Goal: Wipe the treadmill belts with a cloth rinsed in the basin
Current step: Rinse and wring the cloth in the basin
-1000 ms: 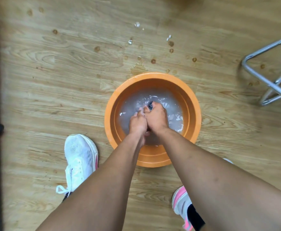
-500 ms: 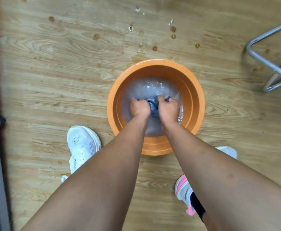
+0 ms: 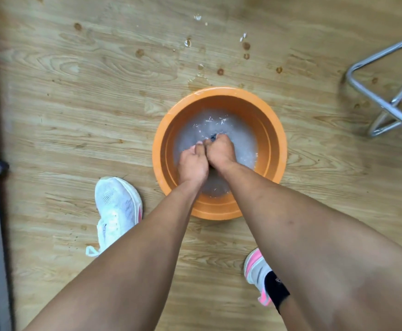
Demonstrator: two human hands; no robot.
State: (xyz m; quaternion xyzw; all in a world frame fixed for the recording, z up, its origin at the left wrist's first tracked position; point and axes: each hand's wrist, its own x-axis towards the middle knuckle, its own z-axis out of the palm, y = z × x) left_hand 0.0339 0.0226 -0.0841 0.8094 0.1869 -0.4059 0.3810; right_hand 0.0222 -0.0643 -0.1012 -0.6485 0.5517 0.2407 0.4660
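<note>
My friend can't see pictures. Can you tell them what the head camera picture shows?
Seen from above, a person's left hand and right hand squeeze a dark blue cloth together in the cloudy water of an orange basin on a wooden floor. A white sneaker stands left of the basin, and water drops dot the floor beyond it.

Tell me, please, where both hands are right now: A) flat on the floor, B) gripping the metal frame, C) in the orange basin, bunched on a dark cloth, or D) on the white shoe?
C: the left hand and right hand meet inside the orange basin, a bit of dark cloth showing between them.
</note>
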